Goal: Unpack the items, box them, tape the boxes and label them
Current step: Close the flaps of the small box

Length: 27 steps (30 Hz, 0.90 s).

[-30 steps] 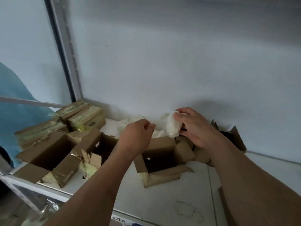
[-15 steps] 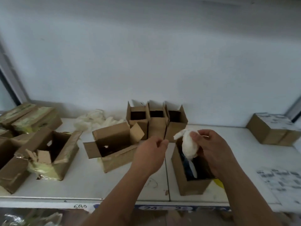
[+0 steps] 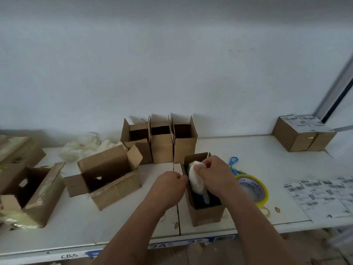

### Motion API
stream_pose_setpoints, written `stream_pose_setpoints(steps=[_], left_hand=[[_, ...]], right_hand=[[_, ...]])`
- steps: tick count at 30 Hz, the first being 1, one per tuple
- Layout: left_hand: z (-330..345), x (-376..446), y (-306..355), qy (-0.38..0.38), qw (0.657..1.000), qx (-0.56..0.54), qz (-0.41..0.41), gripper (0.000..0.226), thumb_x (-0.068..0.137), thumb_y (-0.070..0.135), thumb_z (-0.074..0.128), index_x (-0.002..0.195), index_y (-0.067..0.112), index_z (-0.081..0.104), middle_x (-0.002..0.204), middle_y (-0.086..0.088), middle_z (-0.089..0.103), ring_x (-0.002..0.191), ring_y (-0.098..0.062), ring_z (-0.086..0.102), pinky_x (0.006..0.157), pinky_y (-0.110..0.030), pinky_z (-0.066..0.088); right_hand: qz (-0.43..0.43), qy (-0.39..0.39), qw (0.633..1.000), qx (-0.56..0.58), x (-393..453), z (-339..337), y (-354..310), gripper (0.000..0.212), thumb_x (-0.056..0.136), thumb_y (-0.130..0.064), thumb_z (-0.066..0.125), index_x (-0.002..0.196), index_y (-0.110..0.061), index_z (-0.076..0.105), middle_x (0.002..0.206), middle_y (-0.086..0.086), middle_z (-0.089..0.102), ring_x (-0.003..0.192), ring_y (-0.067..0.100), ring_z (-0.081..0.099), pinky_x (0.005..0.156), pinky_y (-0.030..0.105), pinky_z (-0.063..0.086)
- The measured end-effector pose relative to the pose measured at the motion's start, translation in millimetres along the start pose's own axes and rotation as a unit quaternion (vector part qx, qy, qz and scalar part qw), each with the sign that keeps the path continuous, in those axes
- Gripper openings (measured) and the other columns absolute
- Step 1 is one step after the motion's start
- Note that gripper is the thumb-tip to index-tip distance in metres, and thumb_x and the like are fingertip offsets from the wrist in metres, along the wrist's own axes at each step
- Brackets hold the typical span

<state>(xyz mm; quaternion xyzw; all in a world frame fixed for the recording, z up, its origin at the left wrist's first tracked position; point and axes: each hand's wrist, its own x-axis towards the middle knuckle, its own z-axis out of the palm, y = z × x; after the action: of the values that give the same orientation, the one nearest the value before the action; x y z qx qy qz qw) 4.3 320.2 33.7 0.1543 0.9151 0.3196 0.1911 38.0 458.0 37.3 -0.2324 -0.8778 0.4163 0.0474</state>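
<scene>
A small open cardboard box [image 3: 207,215] stands upright near the shelf's front edge, with a dark item inside. My right hand [image 3: 215,173] grips a white foam-wrapped item [image 3: 196,180] and holds it in the box's mouth. My left hand [image 3: 168,185] is at the box's left rim with its fingers curled at the left flap. A roll of yellow tape [image 3: 252,188] lies just right of the box, blue scissors [image 3: 234,166] behind it. Label sheets [image 3: 317,196] lie at the far right.
Three open small boxes [image 3: 162,146] stand in a row against the wall. Two larger opened cartons [image 3: 108,180] [image 3: 32,192] lie on their sides at left, white foam wrapping [image 3: 84,144] behind them. Two labelled closed boxes [image 3: 303,133] sit at back right. The white shelf [image 3: 267,155] ends at the front edge.
My view swung right from the left cartons to the small box. My right hand carried the white wrapped item over and lowered it into the box; my left hand came to the box's rim.
</scene>
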Motion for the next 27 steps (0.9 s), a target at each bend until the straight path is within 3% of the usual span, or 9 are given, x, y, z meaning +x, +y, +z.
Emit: stream_pose_setpoints(steps=[3, 7, 12, 15, 18, 23, 25, 27], left_hand=[[3.5, 2.9, -4.8, 0.018, 1.000, 0.004, -0.002, 0.032, 0.101, 0.026, 0.042, 0.088, 0.009, 0.065, 0.088, -0.008, 0.065, 0.079, -0.020, 0.060, 0.072, -0.031, 0.051], [0.2, 4.6, -13.3, 0.032, 0.999, -0.013, -0.005, 0.033, 0.099, 0.024, 0.042, 0.070, 0.014, 0.055, 0.069, 0.000, 0.057, 0.074, -0.023, 0.058, 0.074, -0.037, 0.052], [-8.5, -1.7, -21.5, 0.023, 0.999, -0.049, -0.008, 0.029, 0.099, 0.019, 0.044, 0.089, 0.003, 0.065, 0.092, -0.016, 0.067, 0.088, -0.030, 0.063, 0.079, -0.043, 0.053], [-12.1, -4.2, -30.8, 0.037, 0.998, -0.046, -0.023, 0.028, 0.100, 0.023, 0.044, 0.088, 0.008, 0.064, 0.092, -0.014, 0.067, 0.087, -0.027, 0.064, 0.079, -0.040, 0.053], [-17.1, -7.3, -40.9, 0.055, 0.997, -0.037, -0.041, 0.029, 0.101, 0.028, 0.044, 0.086, 0.013, 0.063, 0.088, -0.009, 0.067, 0.083, -0.022, 0.064, 0.078, -0.038, 0.055], [-21.5, -13.6, -50.9, 0.050, 0.996, -0.048, -0.050, 0.029, 0.102, 0.027, 0.043, 0.085, 0.013, 0.062, 0.085, -0.008, 0.066, 0.079, -0.020, 0.063, 0.068, -0.030, 0.049], [-21.2, -15.4, -52.9, 0.048, 0.996, -0.049, -0.049, 0.029, 0.102, 0.026, 0.042, 0.088, 0.013, 0.063, 0.088, -0.009, 0.067, 0.083, -0.022, 0.064, 0.073, -0.034, 0.052], [-20.6, -15.7, -54.7, 0.049, 0.996, -0.056, -0.048, 0.028, 0.102, 0.026, 0.042, 0.088, 0.013, 0.063, 0.089, -0.009, 0.067, 0.084, -0.022, 0.064, 0.077, -0.035, 0.054]], right_hand=[[0.017, -0.040, 0.999, -0.031, 5.7, 13.0, 4.5, 0.022, 0.096, -0.040, 0.050, 0.111, -0.023, 0.054, 0.099, 0.001, 0.059, 0.087, 0.014, 0.056, 0.063, 0.025, 0.045], [0.021, -0.055, 0.995, -0.084, 8.8, 13.2, 6.6, 0.028, 0.094, -0.040, 0.059, 0.110, -0.020, 0.049, 0.094, -0.001, 0.055, 0.084, 0.012, 0.051, 0.072, 0.026, 0.040], [-0.021, -0.036, 0.986, -0.161, 1.6, 28.6, 0.4, 0.029, 0.093, -0.037, 0.061, 0.103, -0.019, 0.041, 0.080, -0.006, 0.050, 0.069, 0.008, 0.048, 0.068, 0.027, 0.040], [-0.024, -0.083, 0.986, -0.146, 0.3, 31.4, -6.4, 0.025, 0.094, -0.041, 0.059, 0.104, -0.019, 0.050, 0.085, -0.005, 0.053, 0.076, 0.009, 0.050, 0.070, 0.026, 0.039], [-0.051, -0.148, 0.979, -0.133, -2.4, 27.2, -10.4, 0.015, 0.091, -0.034, 0.065, 0.092, -0.028, 0.052, 0.090, -0.007, 0.056, 0.082, 0.008, 0.051, 0.071, 0.025, 0.040], [-0.080, -0.141, 0.970, -0.183, -5.4, 38.6, -13.0, 0.009, 0.092, -0.026, 0.063, 0.091, -0.027, 0.055, 0.087, -0.008, 0.053, 0.081, 0.008, 0.051, 0.057, 0.017, 0.033], [-0.084, -0.138, 0.967, -0.199, -4.4, 44.5, -14.4, 0.009, 0.093, -0.022, 0.062, 0.091, -0.025, 0.053, 0.088, -0.007, 0.053, 0.084, 0.011, 0.052, 0.063, 0.018, 0.037], [-0.088, -0.139, 0.959, -0.230, -5.0, 52.4, -16.3, 0.010, 0.094, -0.020, 0.061, 0.094, -0.024, 0.052, 0.095, -0.004, 0.054, 0.091, 0.014, 0.054, 0.077, 0.023, 0.043]])
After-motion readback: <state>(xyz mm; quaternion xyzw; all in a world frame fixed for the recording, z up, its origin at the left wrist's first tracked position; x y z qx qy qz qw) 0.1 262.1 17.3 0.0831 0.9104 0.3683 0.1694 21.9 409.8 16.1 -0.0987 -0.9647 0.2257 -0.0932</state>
